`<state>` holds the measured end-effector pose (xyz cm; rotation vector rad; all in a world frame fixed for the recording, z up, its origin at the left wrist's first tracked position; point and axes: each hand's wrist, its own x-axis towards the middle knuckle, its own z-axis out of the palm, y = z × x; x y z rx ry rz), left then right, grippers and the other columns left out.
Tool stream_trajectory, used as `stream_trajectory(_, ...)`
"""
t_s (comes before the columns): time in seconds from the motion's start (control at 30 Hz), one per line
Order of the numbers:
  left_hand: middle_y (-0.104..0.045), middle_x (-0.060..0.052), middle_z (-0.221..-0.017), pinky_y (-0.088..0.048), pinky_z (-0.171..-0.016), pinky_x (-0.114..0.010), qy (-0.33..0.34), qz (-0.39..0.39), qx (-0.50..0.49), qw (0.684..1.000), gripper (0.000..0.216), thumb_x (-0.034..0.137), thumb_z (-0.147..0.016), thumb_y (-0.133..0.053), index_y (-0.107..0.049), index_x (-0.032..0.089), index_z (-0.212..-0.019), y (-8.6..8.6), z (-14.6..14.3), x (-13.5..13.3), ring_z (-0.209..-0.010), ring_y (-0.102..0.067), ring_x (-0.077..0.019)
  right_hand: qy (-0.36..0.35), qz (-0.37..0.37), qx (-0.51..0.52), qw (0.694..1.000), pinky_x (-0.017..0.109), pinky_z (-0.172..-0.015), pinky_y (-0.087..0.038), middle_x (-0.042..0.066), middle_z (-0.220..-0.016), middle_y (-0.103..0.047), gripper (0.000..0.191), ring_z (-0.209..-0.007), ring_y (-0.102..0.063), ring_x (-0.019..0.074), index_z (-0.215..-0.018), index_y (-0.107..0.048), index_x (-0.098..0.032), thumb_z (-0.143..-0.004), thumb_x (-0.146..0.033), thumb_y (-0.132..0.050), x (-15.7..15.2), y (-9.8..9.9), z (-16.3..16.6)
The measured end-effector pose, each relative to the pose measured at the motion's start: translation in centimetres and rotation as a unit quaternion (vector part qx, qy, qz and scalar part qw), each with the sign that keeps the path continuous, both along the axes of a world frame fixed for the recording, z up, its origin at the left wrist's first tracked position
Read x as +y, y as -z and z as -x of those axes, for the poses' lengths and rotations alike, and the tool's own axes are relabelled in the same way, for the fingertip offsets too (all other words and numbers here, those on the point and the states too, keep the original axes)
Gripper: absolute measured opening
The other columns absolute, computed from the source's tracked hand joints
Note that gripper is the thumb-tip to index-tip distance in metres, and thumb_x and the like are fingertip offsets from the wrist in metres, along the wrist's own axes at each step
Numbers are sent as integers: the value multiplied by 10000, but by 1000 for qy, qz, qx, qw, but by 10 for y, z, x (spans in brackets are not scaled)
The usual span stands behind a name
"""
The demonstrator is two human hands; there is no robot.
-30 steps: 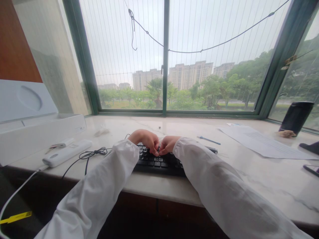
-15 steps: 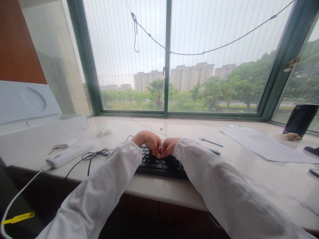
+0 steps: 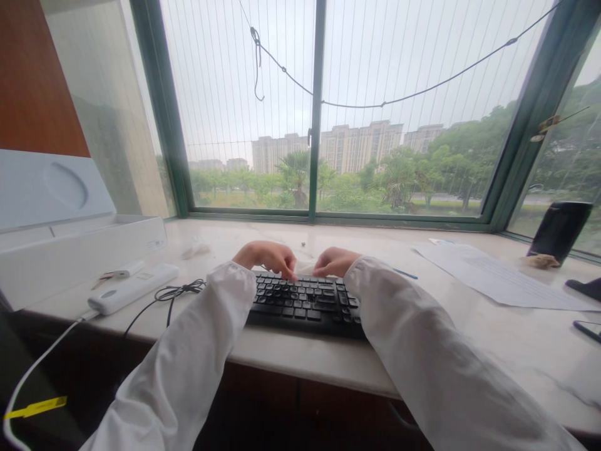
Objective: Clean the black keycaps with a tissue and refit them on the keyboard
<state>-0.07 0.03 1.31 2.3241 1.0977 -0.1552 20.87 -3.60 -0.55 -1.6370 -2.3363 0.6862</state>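
Observation:
A black keyboard [image 3: 305,304] lies on the pale marble window ledge [image 3: 493,338] straight in front of me. Both my arms wear white sleeves. My left hand [image 3: 267,257] rests at the keyboard's far edge, left of centre, with its fingers bent down onto the top row of keys. My right hand [image 3: 335,261] sits a short gap to its right at the same far edge, fingers also curled down. Whether either hand grips anything is hidden by the knuckles.
An open white box [image 3: 70,250] stands at the left, with a white oblong device [image 3: 134,288], its white cable, and a coiled black cable [image 3: 181,290] beside it. A blue pen [image 3: 404,274], paper sheets [image 3: 493,275] and a black cylinder [image 3: 558,228] lie to the right.
My hands were pressed together over the middle keys; they have parted and moved back to the keyboard's far edge, so more keys show.

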Motion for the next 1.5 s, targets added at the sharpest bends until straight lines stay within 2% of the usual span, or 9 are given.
stream_trajectory(0.2, -688, -31, -745, -399, -571, -222, -210, -216, -26, 953, 299, 470, -685, -692, -670, 172, -689, 5, 12, 22, -656, -580, -128, 266, -136, -29, 954, 327, -784, -462, 107, -1005, -694, 216, -929, -634, 243, -914, -755, -204, -728, -278, -674, 6, -3, -39)
stream_trajectory(0.33, -721, -48, -866, -434, -652, -233, -276, -285, -10, 918, 236, 418, -679, -703, -683, 199, -765, 22, 11, 35, -799, -634, -175, 264, -152, -64, 950, 375, -808, -469, 119, -1084, -673, 235, -973, -630, 272, -953, -737, -232, -769, -343, -643, 6, 7, -34)
stream_trajectory(0.47, -721, -46, -936, -452, -716, -255, -309, -332, 4, 891, 264, 461, -687, -686, -672, 234, -821, 31, 12, 39, -890, -637, -209, 168, -161, -71, 970, 365, -807, -480, 110, -1044, -692, 402, -958, -635, 251, -996, -714, -220, -812, -547, -571, 7, 16, -21)
stream_trajectory(0.57, -716, -42, -984, -457, -744, -277, -311, -343, 16, 886, 308, 519, -705, -649, -667, 250, -854, 33, 11, 42, -926, -637, -226, 110, -160, -93, 976, 355, -810, -484, 96, -1041, -696, 445, -962, -638, 252, -951, -727, -241, -760, -621, -594, 6, 22, -15)
stream_trajectory(0.7, -722, -47, -1000, -467, -741, -274, -288, -323, 46, 900, 429, 567, -696, -638, -655, 244, -978, 31, 4, 60, -930, -649, -228, 73, -163, -149, 973, 343, -780, -502, 85, -1081, -685, 284, -946, -654, 251, -956, -732, -270, -768, -464, -644, 6, 25, -12)
stream_trajectory(0.87, -739, -62, -892, -465, -702, -250, -241, -282, 84, 925, 453, 484, -762, -606, -644, 180, -1096, 37, -19, 109, -785, -677, -193, 82, -179, -170, 966, 374, -808, -512, 165, -1085, -678, 282, -1001, -649, 295, -1030, -719, -171, -780, -256, -621, 8, 22, -18)
stream_trajectory(1.1, -680, -101, -1141, -465, -749, -258, -214, -290, 76, 930, 490, 445, -816, -572, -582, 162, -1215, 55, -54, 155, -812, -677, -190, 108, -183, -184, 960, 370, -831, -522, 181, -1083, -678, 400, -1038, -642, 282, -1130, -677, -141, -740, -225, -644, 11, 18, -21)
stream_trajectory(1.37, -679, -52, -961, -475, -863, -354, -187, -312, 35, 931, 298, 411, -854, -610, -656, 131, -945, 62, -75, 161, -920, -625, -196, 118, -176, -176, 961, 336, -795, -528, 151, -1118, -672, 402, -1010, -650, 252, -1117, -679, -176, -729, -276, -649, 16, 22, -20)
stream_trajectory(1.5, -655, -44, -942, -495, -843, -384, -206, -333, 7, 920, 318, 421, -879, -581, -639, 115, -942, 48, -72, 149, -893, -618, -183, 126, -160, -157, 966, 349, -802, -523, 161, -1115, -670, 392, -1015, -646, 263, -1111, -679, -162, -734, -263, -641, 15, 19, -22)
